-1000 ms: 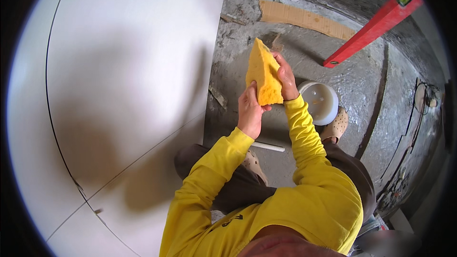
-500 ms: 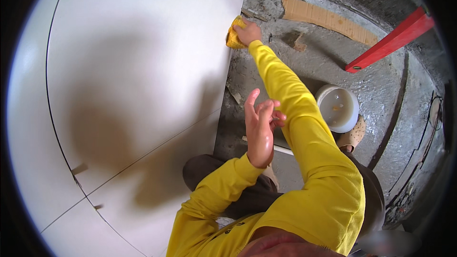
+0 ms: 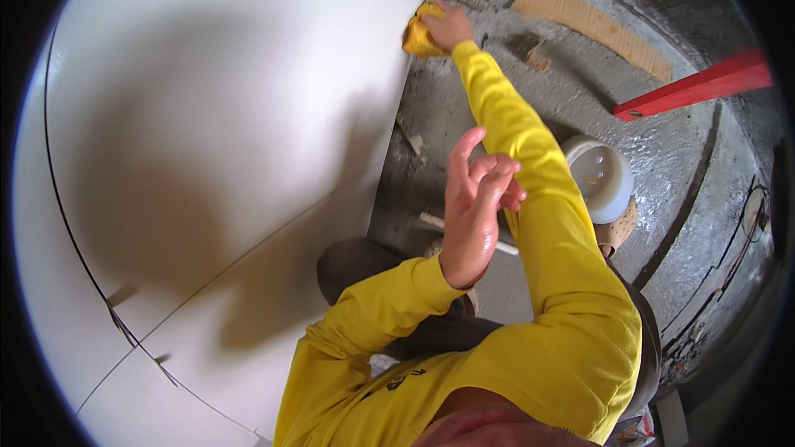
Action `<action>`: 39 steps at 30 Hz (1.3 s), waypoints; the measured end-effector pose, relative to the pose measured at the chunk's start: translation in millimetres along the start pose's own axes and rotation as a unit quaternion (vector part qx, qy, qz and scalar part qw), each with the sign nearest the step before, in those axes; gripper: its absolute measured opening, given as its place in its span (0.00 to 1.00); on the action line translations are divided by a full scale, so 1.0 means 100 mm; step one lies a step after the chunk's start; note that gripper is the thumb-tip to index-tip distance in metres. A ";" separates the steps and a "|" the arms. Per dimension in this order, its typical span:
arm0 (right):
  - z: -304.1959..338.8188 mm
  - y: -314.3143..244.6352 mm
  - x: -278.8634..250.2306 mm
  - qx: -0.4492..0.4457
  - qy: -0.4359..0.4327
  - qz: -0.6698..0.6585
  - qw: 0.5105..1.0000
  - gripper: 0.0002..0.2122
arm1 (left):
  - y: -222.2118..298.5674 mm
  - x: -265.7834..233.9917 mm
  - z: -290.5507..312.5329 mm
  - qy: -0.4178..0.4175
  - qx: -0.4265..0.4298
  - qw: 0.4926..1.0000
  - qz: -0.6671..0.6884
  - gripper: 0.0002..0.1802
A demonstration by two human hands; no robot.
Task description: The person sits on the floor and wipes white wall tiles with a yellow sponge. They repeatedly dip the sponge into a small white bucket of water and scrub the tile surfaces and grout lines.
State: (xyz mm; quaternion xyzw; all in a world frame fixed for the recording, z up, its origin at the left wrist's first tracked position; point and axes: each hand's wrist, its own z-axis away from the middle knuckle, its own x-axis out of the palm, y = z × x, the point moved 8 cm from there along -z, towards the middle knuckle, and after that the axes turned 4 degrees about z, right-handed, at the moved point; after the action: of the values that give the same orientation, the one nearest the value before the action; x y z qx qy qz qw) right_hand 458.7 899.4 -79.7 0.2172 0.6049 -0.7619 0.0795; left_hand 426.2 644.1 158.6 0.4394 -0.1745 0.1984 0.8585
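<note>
Out at the far edge of a large white tile (image 3: pixel 315 74), my right hand (image 3: pixel 451 26) grips a yellow sponge (image 3: pixel 426 31). The sponge has dark smears and presses against the tile's right edge. My right arm stretches forward over the grey floor. Closer to me, my left hand (image 3: pixel 476 215) is raised in front of the right forearm. It looks wet, its fingers are loosely bent and apart, and nothing is in it. Thin joints run between this tile and its neighbours, with small spacers (image 3: pixel 124 294) sticking out at lower left.
A white bucket (image 3: pixel 614 190) of cloudy water stands right of my right forearm, beside my shoe (image 3: pixel 617 228). Further right, a red level-like bar (image 3: pixel 696 87) leans up from the rough concrete floor (image 3: pixel 662 165). A cardboard strip (image 3: pixel 588 21) lies beyond, and a pale stick (image 3: pixel 505 247) lies below.
The whole view has shifted a little. The right hand with the sponge has slid slightly farther away along the tile edge. The left hand keeps nearly the same pose.
</note>
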 end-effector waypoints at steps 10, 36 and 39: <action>1.87 0.15 0.99 -0.060 -0.136 -0.027 0.988 0.19 | -0.01 0.26 -0.02 -0.057 -0.009 0.998 -0.019 0.33; 2.41 0.40 1.33 0.084 -0.232 -0.060 0.967 0.27 | -0.08 0.39 0.12 -0.094 -0.029 0.995 -0.020 0.35; 2.58 0.54 1.39 0.094 -0.270 -0.113 0.952 0.27 | -0.10 0.43 0.10 -0.102 -0.031 0.994 -0.034 0.35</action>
State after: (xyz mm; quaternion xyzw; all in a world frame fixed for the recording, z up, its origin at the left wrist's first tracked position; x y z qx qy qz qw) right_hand 295.0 658.2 -142.3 -0.0598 0.5069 -0.8496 0.1326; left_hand 467.3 638.8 177.4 0.4365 -0.2518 0.1178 0.8557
